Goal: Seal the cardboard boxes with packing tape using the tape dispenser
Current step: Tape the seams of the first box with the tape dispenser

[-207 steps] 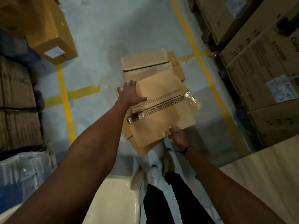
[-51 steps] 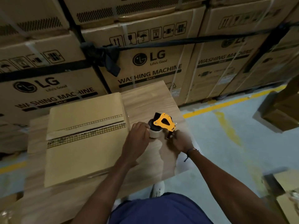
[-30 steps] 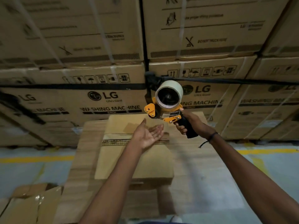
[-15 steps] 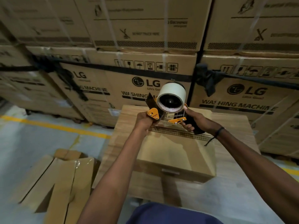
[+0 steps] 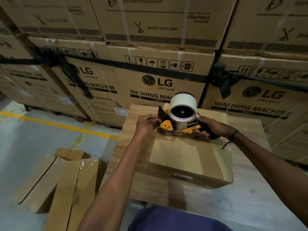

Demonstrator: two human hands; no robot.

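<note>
Over the far edge of the cardboard box point(image 5: 190, 157), near the back edge of the wooden table point(image 5: 246, 127): tape dispenser point(image 5: 180, 120) held up, roll toward the camera. Right hand point(image 5: 210, 126) curled round its black handle; left hand point(image 5: 146, 125) pinching the brown tape end by the front guard. Beside the table's left edge, flattened cartons point(image 5: 63, 185) lay on the floor.
</note>
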